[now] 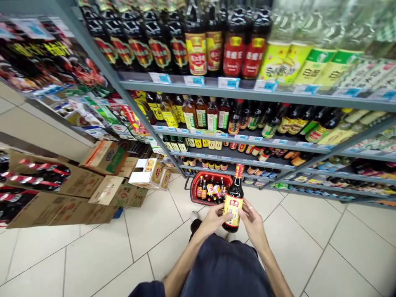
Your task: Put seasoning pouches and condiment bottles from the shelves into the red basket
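A dark glass sauce bottle [233,202] with a yellow label and a red-and-gold wrapped neck is held upright in front of my body. My left hand [215,222] grips its left side, thumb across the label. On the right side, my right hand [251,218] closes on the same bottle, a ring showing on one finger. Just beyond the bottle, a red shopping basket [194,197] stands on the floor by the shelf. Several dark bottles [213,189] lie and stand inside it; the held bottle hides part of its right end.
Shelves [198,84] packed with bottles rise ahead, price tags along their edges. Cardboard boxes [105,192] and opened cartons of dark bottles [40,177] stand on the left. Hanging packets [99,111] line the shelf end. Tiled floor [102,251] surrounds my feet.
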`<action>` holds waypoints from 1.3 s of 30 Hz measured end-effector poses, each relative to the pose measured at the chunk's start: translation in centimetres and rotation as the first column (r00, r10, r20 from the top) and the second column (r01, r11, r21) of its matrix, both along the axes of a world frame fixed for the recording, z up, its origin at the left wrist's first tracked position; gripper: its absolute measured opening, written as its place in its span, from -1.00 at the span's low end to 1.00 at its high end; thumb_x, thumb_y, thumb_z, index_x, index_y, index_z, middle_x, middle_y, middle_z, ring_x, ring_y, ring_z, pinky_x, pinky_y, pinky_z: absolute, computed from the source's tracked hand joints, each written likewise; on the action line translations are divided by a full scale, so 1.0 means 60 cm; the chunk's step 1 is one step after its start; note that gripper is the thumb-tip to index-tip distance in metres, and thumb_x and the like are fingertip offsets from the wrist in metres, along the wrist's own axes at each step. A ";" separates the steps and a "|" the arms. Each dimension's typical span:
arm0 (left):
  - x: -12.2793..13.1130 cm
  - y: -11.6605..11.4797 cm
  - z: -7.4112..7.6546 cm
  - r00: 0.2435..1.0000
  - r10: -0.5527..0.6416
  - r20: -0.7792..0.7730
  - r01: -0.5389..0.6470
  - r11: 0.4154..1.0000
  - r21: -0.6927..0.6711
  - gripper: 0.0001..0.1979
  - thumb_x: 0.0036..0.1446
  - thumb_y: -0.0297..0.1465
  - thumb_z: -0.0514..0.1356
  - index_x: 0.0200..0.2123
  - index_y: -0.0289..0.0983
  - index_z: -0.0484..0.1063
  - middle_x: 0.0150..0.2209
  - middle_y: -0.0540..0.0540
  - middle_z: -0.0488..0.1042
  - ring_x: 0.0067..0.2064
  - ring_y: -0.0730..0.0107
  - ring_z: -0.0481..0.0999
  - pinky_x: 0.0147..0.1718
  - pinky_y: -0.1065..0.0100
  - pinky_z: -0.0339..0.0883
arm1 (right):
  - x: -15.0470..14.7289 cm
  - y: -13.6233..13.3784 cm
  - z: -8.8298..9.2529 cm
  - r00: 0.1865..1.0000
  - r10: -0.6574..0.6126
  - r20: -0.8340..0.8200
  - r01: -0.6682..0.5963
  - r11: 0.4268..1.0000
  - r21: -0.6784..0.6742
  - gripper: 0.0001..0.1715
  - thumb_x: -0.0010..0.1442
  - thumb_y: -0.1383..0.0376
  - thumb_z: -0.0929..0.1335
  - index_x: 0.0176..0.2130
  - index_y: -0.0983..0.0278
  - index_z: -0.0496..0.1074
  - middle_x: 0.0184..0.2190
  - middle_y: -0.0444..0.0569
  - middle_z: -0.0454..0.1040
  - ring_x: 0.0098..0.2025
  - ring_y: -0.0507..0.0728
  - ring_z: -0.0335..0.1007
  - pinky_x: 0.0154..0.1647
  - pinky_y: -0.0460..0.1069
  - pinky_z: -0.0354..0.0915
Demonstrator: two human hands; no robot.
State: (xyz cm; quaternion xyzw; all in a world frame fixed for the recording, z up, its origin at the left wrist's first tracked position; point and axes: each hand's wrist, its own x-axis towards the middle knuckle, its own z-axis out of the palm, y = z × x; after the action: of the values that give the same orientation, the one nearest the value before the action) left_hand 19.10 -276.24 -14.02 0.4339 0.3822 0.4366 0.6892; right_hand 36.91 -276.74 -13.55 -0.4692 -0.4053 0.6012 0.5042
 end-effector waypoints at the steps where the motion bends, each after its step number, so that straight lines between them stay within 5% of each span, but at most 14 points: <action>1: -0.029 0.010 -0.003 1.000 0.020 0.024 -0.020 1.000 -0.010 -0.35 0.04 -0.12 0.44 0.12 -0.36 0.52 -0.03 -0.26 0.63 -0.05 0.10 0.61 -0.01 0.20 0.44 | -0.029 0.014 0.000 1.000 0.013 0.022 -0.013 1.000 -0.002 -0.17 0.15 0.03 0.51 0.31 0.16 0.31 0.24 0.11 0.47 0.27 0.32 0.39 0.26 0.25 0.37; 6: -0.203 0.051 -0.003 0.989 0.135 0.056 -0.133 0.990 -0.042 -0.36 0.01 -0.14 0.45 0.11 -0.35 0.54 -0.06 -0.25 0.65 -0.09 0.12 0.63 -0.04 0.21 0.45 | -0.199 0.084 0.011 0.989 0.102 0.107 -0.097 0.994 -0.055 -0.17 0.15 0.03 0.51 0.31 0.18 0.31 0.22 0.12 0.48 0.28 0.32 0.38 0.32 0.30 0.29; 12: -0.397 0.076 0.028 0.979 0.200 0.030 -0.197 0.977 -0.077 -0.38 0.04 -0.15 0.44 0.11 -0.33 0.53 -0.04 -0.25 0.64 -0.06 0.10 0.62 0.00 0.17 0.45 | -0.394 0.137 0.033 0.973 0.218 0.074 -0.212 0.974 -0.081 -0.17 0.15 0.03 0.51 0.31 0.15 0.31 0.25 0.08 0.46 0.29 0.31 0.37 0.33 0.31 0.28; 19: -0.505 0.104 0.057 0.951 0.310 -0.002 -0.309 0.947 -0.091 -0.41 0.10 -0.21 0.42 0.17 -0.30 0.49 0.08 -0.26 0.58 0.05 0.06 0.58 0.10 0.12 0.41 | -0.516 0.219 0.023 0.917 0.397 -0.020 -0.398 0.916 -0.045 -0.21 0.16 0.04 0.51 0.29 0.13 0.34 0.25 0.10 0.45 0.30 0.31 0.37 0.34 0.30 0.28; 25: -0.577 0.100 0.056 0.866 0.498 -0.057 -0.499 0.848 -0.176 -0.46 0.20 -0.15 0.32 0.15 -0.32 0.50 0.15 -0.30 0.53 0.18 0.00 0.49 0.24 0.01 0.29 | -0.605 0.263 0.039 0.807 0.590 0.016 -0.590 0.807 0.034 -0.31 0.22 0.11 0.46 0.29 0.13 0.35 0.26 0.06 0.44 0.31 0.28 0.35 0.31 0.23 0.34; 30: -0.688 0.134 0.043 0.931 0.353 -0.095 -0.364 0.919 -0.151 -0.42 0.10 -0.17 0.41 0.14 -0.29 0.50 0.13 -0.28 0.55 0.16 -0.02 0.51 0.20 0.04 0.33 | -0.690 0.268 0.023 0.861 0.508 0.024 -0.509 0.859 0.052 -0.30 0.21 0.12 0.47 0.28 0.12 0.34 0.23 0.07 0.47 0.27 0.27 0.40 0.29 0.23 0.36; 33: -0.761 0.168 0.011 0.961 0.238 -0.138 -0.259 0.952 -0.163 -0.36 0.06 -0.21 0.44 0.19 -0.25 0.45 0.16 -0.26 0.53 0.14 0.01 0.52 0.16 0.07 0.37 | -0.743 0.270 -0.018 0.900 0.434 0.023 -0.435 0.900 0.025 -0.33 0.18 0.12 0.49 0.24 0.12 0.37 0.22 0.06 0.49 0.25 0.27 0.42 0.25 0.22 0.39; 35: -0.807 0.193 -0.034 0.973 0.162 -0.168 -0.190 0.967 -0.170 -0.37 0.07 -0.23 0.43 0.20 -0.24 0.43 0.17 -0.25 0.52 0.14 0.03 0.52 0.15 0.10 0.38 | -0.780 0.276 -0.063 0.916 0.399 0.041 -0.400 0.917 -0.002 -0.37 0.17 0.14 0.49 0.19 0.12 0.39 0.18 0.05 0.52 0.22 0.26 0.46 0.22 0.21 0.41; 39: -0.879 0.253 -0.189 0.981 0.034 -0.190 -0.064 0.986 -0.153 -0.45 0.13 -0.24 0.39 0.16 -0.25 0.45 0.15 -0.24 0.54 0.14 0.05 0.53 0.15 0.13 0.38 | -0.849 0.306 -0.205 0.945 0.323 0.047 -0.321 0.946 -0.048 -0.27 0.17 0.19 0.50 0.26 0.07 0.28 0.14 0.01 0.55 0.15 0.22 0.51 0.21 0.20 0.41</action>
State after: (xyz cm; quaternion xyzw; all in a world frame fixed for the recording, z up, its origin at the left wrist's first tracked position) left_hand -33.67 -261.08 -25.38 0.4073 0.4890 0.3793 0.6717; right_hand -14.01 -258.37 -25.83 -0.4229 -0.4781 0.6702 0.3788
